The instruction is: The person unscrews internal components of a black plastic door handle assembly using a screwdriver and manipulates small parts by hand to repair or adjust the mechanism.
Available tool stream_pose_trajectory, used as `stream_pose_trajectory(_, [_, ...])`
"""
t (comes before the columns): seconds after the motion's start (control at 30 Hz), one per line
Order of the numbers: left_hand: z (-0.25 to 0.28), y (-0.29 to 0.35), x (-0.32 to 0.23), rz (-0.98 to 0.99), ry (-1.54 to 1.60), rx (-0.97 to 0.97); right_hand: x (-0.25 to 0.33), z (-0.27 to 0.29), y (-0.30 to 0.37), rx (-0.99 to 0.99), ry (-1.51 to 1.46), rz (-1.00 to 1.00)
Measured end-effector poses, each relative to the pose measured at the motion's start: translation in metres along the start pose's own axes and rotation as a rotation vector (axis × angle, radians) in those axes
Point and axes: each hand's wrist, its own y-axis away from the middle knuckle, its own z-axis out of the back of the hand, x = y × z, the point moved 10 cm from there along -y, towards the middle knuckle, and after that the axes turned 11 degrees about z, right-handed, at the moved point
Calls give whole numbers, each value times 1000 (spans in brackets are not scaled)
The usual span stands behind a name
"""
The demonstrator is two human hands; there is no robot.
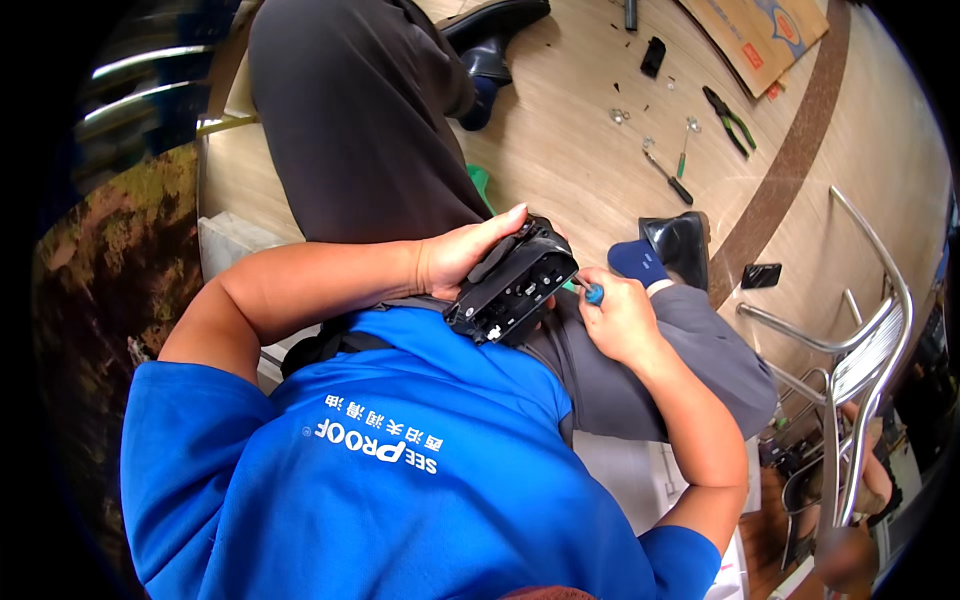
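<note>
A black plastic housing [515, 290], open on one side with small inner parts showing, is held tilted above my lap. My left hand [452, 262] grips it from its left side, thumb stretched along the upper edge and the other fingers mostly hidden beneath. At the housing's right end, my right hand [622, 318] is closed around a screwdriver with a blue handle [594, 294]. Its thin shaft points toward the housing; whether the tip touches it I cannot tell.
On the floor ahead lie green-handled pliers [730, 122], a black-handled screwdriver [670, 180], a small green screwdriver [684, 158], a black part [653, 57] and small metal pieces [619, 116]. Cardboard [760, 40] lies beyond. A black rectangular object [761, 276] and a metal chair [865, 360] are at the right.
</note>
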Motion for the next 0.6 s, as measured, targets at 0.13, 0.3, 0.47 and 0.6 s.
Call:
stream_pose_trajectory(0.13, [1, -2, -10, -35, -32, -76, 3, 1, -12, -121, -15, 95])
stream_pose_trajectory(0.3, [9, -18, -7, -25, -49, -59, -7, 0, -6, -125, -128, 155])
stream_pose_trajectory(0.47, [2, -14, -2, -92, -138, -27, -6, -6, 3, -150, -85, 197])
stream_pose_trajectory(0.6, [-1, -14, -6, -196, -245, -50, -2, -6, 2, -214, -24, 297])
